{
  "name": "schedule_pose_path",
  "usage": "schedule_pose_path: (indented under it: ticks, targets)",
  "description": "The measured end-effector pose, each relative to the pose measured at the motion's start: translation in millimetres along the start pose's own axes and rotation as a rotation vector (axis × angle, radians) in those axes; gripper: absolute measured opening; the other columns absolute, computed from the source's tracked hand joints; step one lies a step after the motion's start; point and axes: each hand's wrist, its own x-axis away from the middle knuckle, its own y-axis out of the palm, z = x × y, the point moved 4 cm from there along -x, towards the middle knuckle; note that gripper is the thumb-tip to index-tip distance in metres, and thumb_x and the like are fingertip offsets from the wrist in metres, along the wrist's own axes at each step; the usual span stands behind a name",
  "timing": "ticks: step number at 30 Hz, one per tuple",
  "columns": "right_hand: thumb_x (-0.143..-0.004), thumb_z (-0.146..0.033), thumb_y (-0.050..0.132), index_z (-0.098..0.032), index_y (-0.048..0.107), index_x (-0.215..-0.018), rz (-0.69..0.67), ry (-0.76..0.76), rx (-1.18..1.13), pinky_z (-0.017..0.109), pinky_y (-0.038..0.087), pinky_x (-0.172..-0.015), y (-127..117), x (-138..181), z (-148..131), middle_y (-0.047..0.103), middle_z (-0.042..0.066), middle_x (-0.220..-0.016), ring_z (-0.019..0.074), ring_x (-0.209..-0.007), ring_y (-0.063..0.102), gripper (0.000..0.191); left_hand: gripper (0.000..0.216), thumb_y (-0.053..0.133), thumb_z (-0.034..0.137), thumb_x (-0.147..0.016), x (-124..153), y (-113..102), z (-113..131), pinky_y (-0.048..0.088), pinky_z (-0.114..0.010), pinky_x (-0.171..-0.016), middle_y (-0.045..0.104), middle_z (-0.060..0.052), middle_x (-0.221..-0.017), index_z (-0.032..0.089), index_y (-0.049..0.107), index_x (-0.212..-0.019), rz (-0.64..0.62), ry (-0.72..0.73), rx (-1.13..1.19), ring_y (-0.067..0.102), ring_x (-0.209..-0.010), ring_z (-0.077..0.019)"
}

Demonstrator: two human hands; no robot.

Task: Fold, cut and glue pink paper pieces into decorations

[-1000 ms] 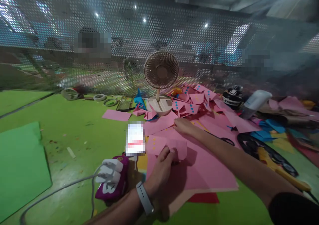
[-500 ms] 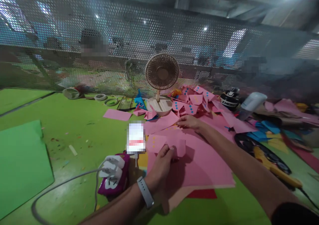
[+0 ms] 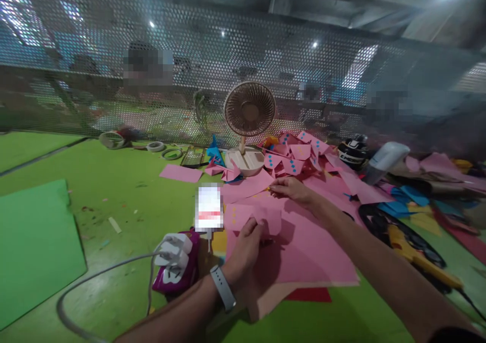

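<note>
My left hand (image 3: 248, 239) pinches a pink paper piece (image 3: 271, 216) between thumb and fingers, holding it above larger pink sheets (image 3: 311, 257). A short row of yellow marks (image 3: 233, 214) runs down that piece's left end. Farther back, my right hand (image 3: 290, 188) has its fingertips drawn together on a tiny yellow piece (image 3: 269, 188), just over a pink sheet (image 3: 246, 187) with more yellow bits by it. Folded pink pieces with blue diamonds (image 3: 292, 165) are heaped behind my right hand.
A small fan (image 3: 249, 109) stands at the back against a perforated metal screen (image 3: 170, 95). Left of my hands are a lit phone (image 3: 209, 209) and a purple power strip (image 3: 176, 277) with a cable. A yellow glue gun (image 3: 417, 257) rests on a black tray at right.
My right fingertips have lifted slightly from the sheet, and yellow now shows at their tips. My left hand keeps the pink piece nearly in place. The view has shifted a little.
</note>
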Motion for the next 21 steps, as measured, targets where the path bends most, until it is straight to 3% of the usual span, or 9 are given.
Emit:
schedule_pose_path:
  ticks: [3, 8, 12, 15, 21]
  targets:
    - [-0.075, -0.043, 0.065, -0.013, 0.062, -0.082, -0.040, -0.029, 0.044, 0.022, 0.043, -0.060, 7.8, 19.6, -15.4, 0.064, 0.002, -0.075, 0.0094, -0.063, 0.055, 0.031, 0.030, 0.068, 0.044, -0.073, -1.1, -1.2, 0.2, 0.048, -0.026, -0.069, 0.051, 0.004, -0.071, 0.018, 0.053, -0.073, 0.038, -0.004, 0.068, 0.052, -0.065, -0.0110]
    - [-0.088, -0.035, 0.049, -0.016, 0.059, -0.081, -0.086, -0.144, 0.365, 0.023, 0.042, -0.062, 35.8, 68.3, -35.7, 0.060, 0.001, -0.073, 0.0119, -0.067, 0.054, 0.022, 0.026, 0.069, 0.039, -0.075, 1.7, 2.1, -0.3, 0.051, -0.031, -0.077, 0.057, 0.001, -0.082, 0.019, 0.055, -0.083, 0.039, -0.054, 0.182, 0.059, -0.070, -0.0119]
    - [-0.091, -0.026, 0.045, -0.018, 0.059, -0.082, 0.000, -0.274, 0.750, 0.027, 0.042, -0.068, 59.6, 92.1, -38.9, 0.062, 0.003, -0.082, 0.0150, -0.075, 0.056, 0.019, 0.021, 0.071, 0.032, -0.076, 3.3, 6.4, -1.8, 0.050, -0.031, -0.084, 0.061, -0.001, -0.078, 0.017, 0.055, -0.078, 0.007, -0.114, 0.299, 0.062, -0.074, -0.0125]
    - [-0.092, -0.023, 0.043, -0.019, 0.059, -0.083, 0.120, -0.323, 0.946, 0.028, 0.042, -0.070, 62.7, 96.1, -36.8, 0.063, 0.005, -0.085, 0.0167, -0.079, 0.057, 0.019, 0.018, 0.071, 0.027, -0.077, 3.6, 6.8, -1.9, 0.050, -0.030, -0.083, 0.060, 0.000, -0.072, 0.017, 0.056, -0.076, 0.022, -0.130, 0.324, 0.061, -0.069, -0.0106]
    - [-0.092, -0.025, 0.046, -0.019, 0.060, -0.095, 0.245, -0.395, 0.971, 0.031, 0.046, -0.075, 54.7, 102.8, -34.7, 0.065, 0.005, -0.091, 0.0182, -0.086, 0.058, 0.015, 0.016, 0.070, 0.026, -0.078, 5.7, 8.9, 2.9, 0.051, -0.030, -0.082, 0.062, -0.001, -0.075, 0.017, 0.057, -0.078, 0.017, -0.137, 0.333, 0.063, -0.071, -0.0128]
